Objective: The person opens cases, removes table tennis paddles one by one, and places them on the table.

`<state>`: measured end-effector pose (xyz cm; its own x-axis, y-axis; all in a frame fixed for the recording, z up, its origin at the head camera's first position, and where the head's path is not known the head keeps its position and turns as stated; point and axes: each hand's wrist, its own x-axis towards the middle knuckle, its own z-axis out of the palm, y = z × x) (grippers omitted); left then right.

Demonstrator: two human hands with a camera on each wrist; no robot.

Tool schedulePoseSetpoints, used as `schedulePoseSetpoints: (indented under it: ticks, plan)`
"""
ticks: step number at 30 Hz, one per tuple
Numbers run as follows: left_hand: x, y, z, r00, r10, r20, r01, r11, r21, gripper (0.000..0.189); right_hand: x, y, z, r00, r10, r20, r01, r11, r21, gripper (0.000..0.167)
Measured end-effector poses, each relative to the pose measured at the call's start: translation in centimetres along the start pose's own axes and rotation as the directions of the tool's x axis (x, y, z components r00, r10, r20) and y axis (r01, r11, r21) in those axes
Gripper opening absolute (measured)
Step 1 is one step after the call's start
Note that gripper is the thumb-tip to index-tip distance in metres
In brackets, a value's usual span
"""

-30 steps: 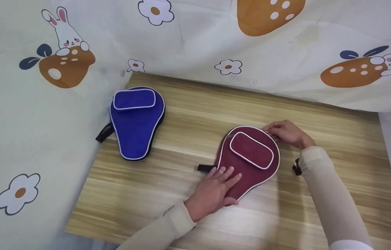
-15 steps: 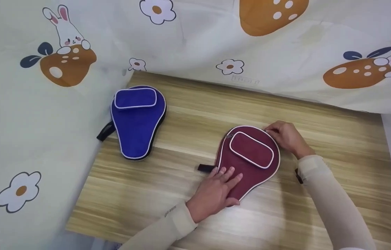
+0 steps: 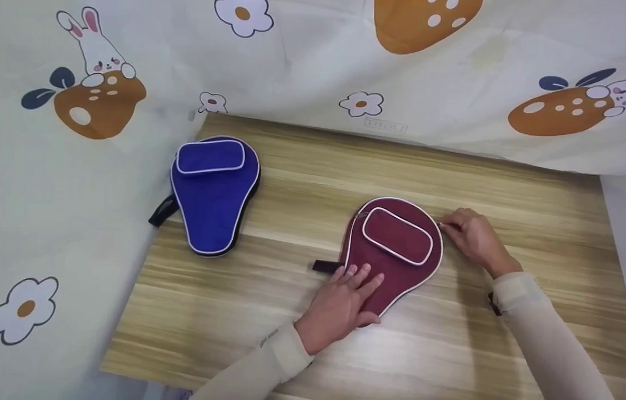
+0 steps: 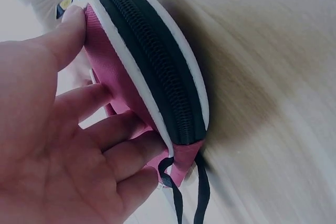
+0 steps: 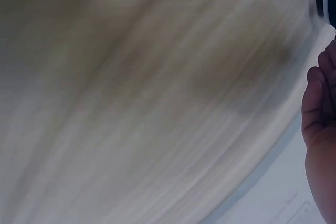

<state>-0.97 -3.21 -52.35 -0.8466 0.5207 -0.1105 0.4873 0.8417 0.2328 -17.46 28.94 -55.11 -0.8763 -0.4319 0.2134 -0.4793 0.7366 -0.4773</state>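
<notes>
A maroon table tennis paddle case point(image 3: 396, 272) with white piping and a small front pocket lies on the wooden table point(image 3: 301, 178). My left hand point(image 3: 337, 305) presses on its narrow end, fingers spread over the fabric. The left wrist view shows the black zipper point(image 4: 157, 61) along the case's side, teeth joined there, beside the fingers. At the case's upper right edge my right hand point(image 3: 476, 239) pinches the small zipper pull point(image 3: 440, 225). Only part of that hand point(image 5: 320, 135) appears at the right border of the right wrist view.
A blue paddle case point(image 3: 210, 194) of the same shape lies at the far left, its black strap point(image 3: 163, 211) reaching the table's left edge. Another black strap point(image 3: 326, 266) sticks out left of the maroon case. A printed curtain point(image 3: 290, 61) hangs behind the table.
My right hand has moved right and down around the case's rounded edge, bringing the zipper pull along. The left hand stays in place on the case.
</notes>
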Motion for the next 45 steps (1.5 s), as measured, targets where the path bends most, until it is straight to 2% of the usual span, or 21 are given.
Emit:
schedulePoseSetpoints:
  ticks: [10,14,20,30,37,40,45]
  plan:
    - [0.0,0.3,0.4,0.998,-0.012,-0.06,0.014,0.999,0.031,0.074,-4.4,-1.3,-0.1,0.998,-0.024,-0.054,0.022,0.999,-0.042,0.01]
    - [-0.1,0.6,0.9,0.996,-0.002,-0.086,0.006,0.999,0.049,0.074,-6.7,-2.6,0.3,0.996,-0.047,-0.076,0.044,0.998,-0.047,0.013]
    - [0.0,0.8,0.6,0.995,-0.012,-0.097,0.019,0.997,0.081,0.076,-9.0,-5.1,1.5,0.99,-0.095,-0.1,0.091,0.995,-0.04,0.017]
    - [0.2,0.9,0.6,0.997,0.001,-0.078,0.005,0.997,0.076,0.074,-11.2,-9.3,3.5,0.986,-0.085,-0.146,0.085,0.996,-0.011,0.023]
    - [0.2,0.5,0.7,0.991,0.029,-0.132,-0.018,0.996,0.09,0.055,-12.1,-13.0,5.1,0.985,-0.104,-0.134,0.104,0.995,-0.007,0.023]
    - [0.3,0.3,0.7,0.988,0.037,-0.15,-0.026,0.997,0.074,0.05,-12.5,-14.0,5.5,0.986,-0.111,-0.127,0.113,0.994,0.008,0.021]
    - [0.4,0.0,0.7,0.987,0.04,-0.153,-0.032,0.998,0.059,0.048,-12.7,-15.1,5.8,0.979,-0.165,-0.117,0.17,0.985,0.038,0.018]
